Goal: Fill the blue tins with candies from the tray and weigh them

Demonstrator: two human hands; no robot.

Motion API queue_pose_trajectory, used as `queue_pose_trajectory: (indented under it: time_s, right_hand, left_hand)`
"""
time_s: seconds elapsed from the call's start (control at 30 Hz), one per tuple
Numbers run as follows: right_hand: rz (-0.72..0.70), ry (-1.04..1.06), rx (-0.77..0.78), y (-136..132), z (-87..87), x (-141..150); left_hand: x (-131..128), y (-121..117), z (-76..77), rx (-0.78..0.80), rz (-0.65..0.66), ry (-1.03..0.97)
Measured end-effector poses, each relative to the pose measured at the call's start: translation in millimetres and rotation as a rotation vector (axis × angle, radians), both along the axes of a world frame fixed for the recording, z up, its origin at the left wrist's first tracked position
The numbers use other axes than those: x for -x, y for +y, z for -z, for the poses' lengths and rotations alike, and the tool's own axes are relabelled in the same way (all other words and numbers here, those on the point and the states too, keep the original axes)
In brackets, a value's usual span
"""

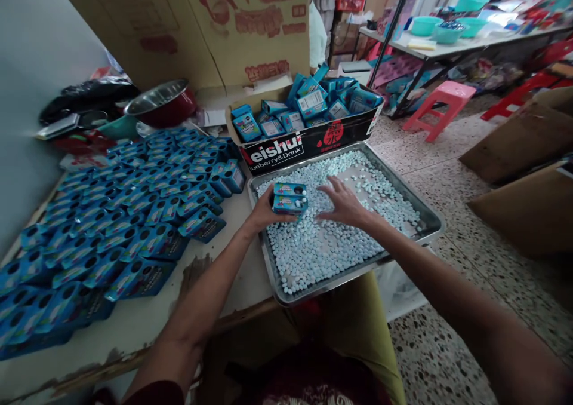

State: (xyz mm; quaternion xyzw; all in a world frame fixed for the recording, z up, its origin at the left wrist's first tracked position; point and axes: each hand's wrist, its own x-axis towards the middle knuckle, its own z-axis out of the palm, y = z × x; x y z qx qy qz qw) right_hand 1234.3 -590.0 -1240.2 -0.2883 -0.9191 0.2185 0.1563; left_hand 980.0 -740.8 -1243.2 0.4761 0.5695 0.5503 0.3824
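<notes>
Two small blue candy boxes [286,197], side by side, are gripped in my left hand [262,211] above the left part of a metal tray [430,217]. A few white candies show at the right ends of these boxes. Small pale blue and white round candies [322,249] cover much of the tray. My right hand [342,203] hovers over the candies just right of the boxes, its fingers spread and apart. Whether its fingertips touch any candy I cannot tell.
Rows of blue boxes with round holes [147,276] stand on the table to the left. Behind the tray, a black carton [308,145] holds a heap of similar boxes. A dark red metal bowl [163,103] lies at the back left. A pink stool [441,109] stands on the floor to the right.
</notes>
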Motion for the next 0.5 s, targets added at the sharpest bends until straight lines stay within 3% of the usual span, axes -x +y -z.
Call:
queue_pose_trajectory:
  time_s: [0.1,0.2,0.3,0.37,0.5]
  right_hand:
    - [-0.162,-0.229,-0.185,3,8.2,22]
    - [-0.169,-0.299,-0.274,11,10.5,56]
    - [-0.163,-0.305,-0.26,12,14.9,75]
    - [-0.104,-0.25,-0.138,6,19.6,76]
    - [0.245,0.213,0.595,-5,20.9,67]
  left_hand:
    - [8,-9,-8.1,0.009,0.018,0.005]
    - [16,-17,-15.9,0.045,0.068,0.05]
    - [21,-22,-18.0,0.097,0.132,0.074]
    - [23,-22,-14.9,0.101,0.121,0.054]
    - [24,-19,-4.4,0.084,0.035,0.1]
